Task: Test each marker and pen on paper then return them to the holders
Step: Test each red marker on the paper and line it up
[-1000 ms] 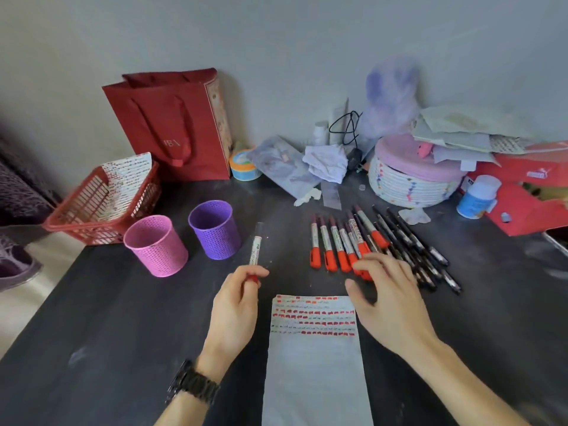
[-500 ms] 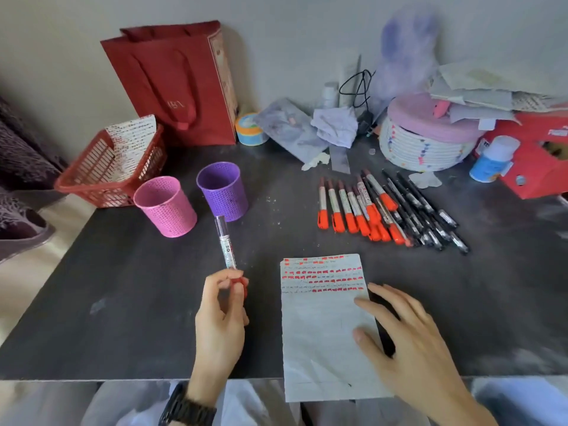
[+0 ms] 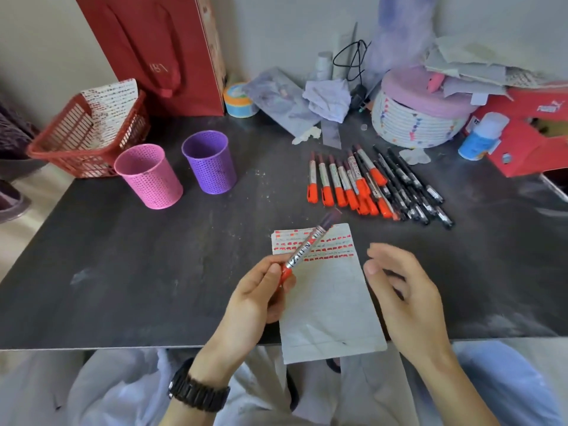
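- Over the near half of the dark table (image 3: pixel 129 272), we see our left hand (image 3: pixel 252 302) gripping a red-capped marker (image 3: pixel 304 250) by its orange cap end, fingers and thumb curled round it.
- We see the marker's barrel slant up and to the right from that grip, its dark far end hanging above the top edge of the paper (image 3: pixel 325 302).
- We find the paper lying flat between our two hands, its near end overhanging the table edge, with rows of red test marks across its top part.
- We see our right hand (image 3: pixel 405 302) just right of the paper, holding nothing, fingers loosely bent and spread; whether it touches the table we cannot tell.
- We count a fanned row of red-capped markers (image 3: pixel 341 186) lying behind the paper, caps toward us, and right against them a bundle of black pens (image 3: pixel 412 186).
- We see the two holders standing upright well to the left: a pink mesh cup (image 3: pixel 150 176) and a purple mesh cup (image 3: pixel 210 162) just beside it.
- We notice a red basket (image 3: pixel 61 146) at the far left edge with a marked sheet propped in it, and a red paper bag (image 3: pixel 159 50) against the wall behind.
- We wear a black watch (image 3: pixel 196 392) on the left wrist.
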